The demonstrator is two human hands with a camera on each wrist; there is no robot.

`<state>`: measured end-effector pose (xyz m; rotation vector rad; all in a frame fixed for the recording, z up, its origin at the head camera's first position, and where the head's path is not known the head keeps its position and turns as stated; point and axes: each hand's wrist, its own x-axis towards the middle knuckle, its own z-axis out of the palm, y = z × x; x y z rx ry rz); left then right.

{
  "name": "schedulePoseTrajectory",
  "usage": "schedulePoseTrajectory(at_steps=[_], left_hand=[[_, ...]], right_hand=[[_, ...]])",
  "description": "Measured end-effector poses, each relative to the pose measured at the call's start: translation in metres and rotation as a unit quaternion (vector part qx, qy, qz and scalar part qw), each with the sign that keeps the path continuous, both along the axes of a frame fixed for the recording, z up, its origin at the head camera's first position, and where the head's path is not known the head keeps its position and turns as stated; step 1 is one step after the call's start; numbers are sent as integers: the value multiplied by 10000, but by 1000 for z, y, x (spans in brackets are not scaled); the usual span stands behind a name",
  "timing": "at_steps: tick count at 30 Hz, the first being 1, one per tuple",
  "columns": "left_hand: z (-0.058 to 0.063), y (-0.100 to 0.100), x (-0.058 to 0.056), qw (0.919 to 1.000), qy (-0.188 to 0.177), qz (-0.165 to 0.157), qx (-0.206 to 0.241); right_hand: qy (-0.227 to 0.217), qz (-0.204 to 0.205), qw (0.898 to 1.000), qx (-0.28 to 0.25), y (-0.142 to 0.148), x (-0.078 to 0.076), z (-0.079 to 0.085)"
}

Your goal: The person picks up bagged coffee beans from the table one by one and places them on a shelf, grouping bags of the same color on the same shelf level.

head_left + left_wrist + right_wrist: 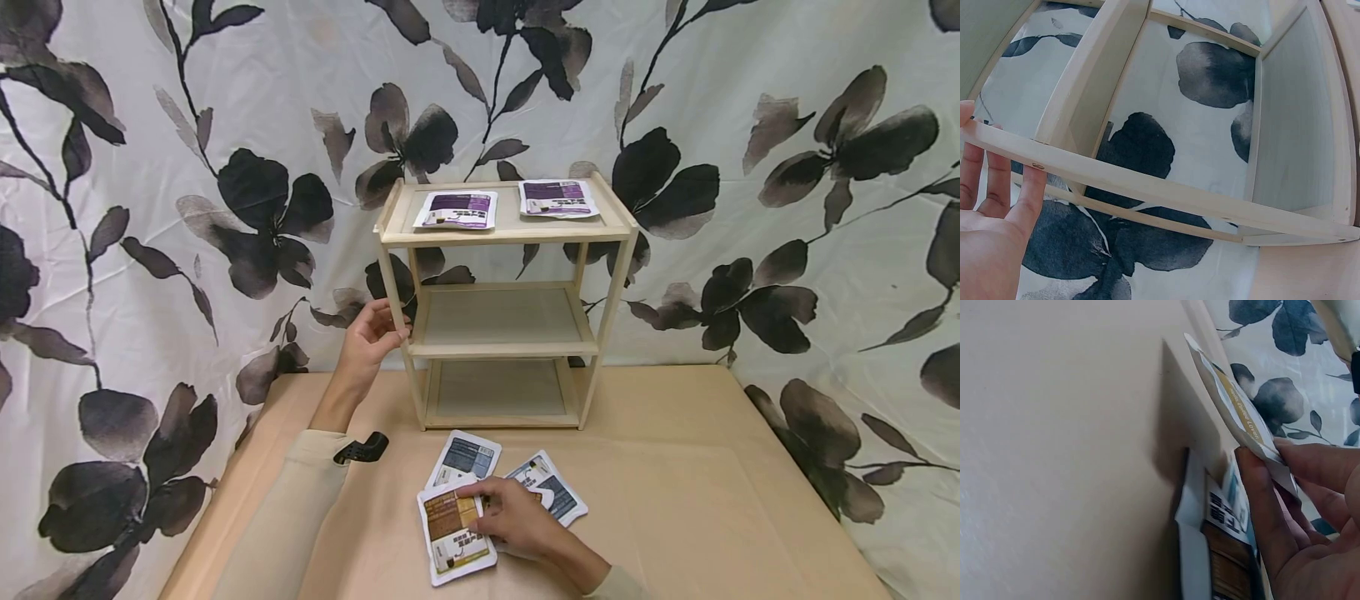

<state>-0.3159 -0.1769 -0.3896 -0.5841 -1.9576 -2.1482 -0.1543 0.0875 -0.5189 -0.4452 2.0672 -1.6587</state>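
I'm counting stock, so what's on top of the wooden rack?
The top shelf bears a left purple-labelled packet and a right purple-labelled packet. Whatever might lie beneath them is covered.

Plain cream sleeves (288,512); curved black wrist device (362,448), left; bare hands (367,340).

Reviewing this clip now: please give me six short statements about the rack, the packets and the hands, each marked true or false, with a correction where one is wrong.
1. Two purple-labelled packets lie on the rack's top tier. True.
2. Blue-labelled packets lie on the table in front of the rack. True.
3. The left hand rests flat on the table. False: it grips the rack's left front post.
4. The right hand pinches a packet. True.
5. The rack has only two tiers. False: it has three.
6. The backdrop is plain. False: it carries dark flowers.
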Motion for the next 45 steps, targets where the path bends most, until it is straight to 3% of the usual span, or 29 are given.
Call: schedulePoseTrajectory(at_steps=[11, 16, 30, 45], left_hand=[[0, 1, -1, 10000, 58, -3, 6], [0, 1, -1, 10000, 66, 23, -13], [-2, 0, 0, 10000, -34, 62, -10], [-3, -1, -1, 10000, 53, -46, 5]], right_hand=[[-73, 168, 9990, -400, 16, -9, 18], [-41, 91, 9997, -234, 24, -16, 29], [-204, -274, 9978, -570, 46, -33, 62], [146, -513, 9966, -627, 62, -53, 93]])
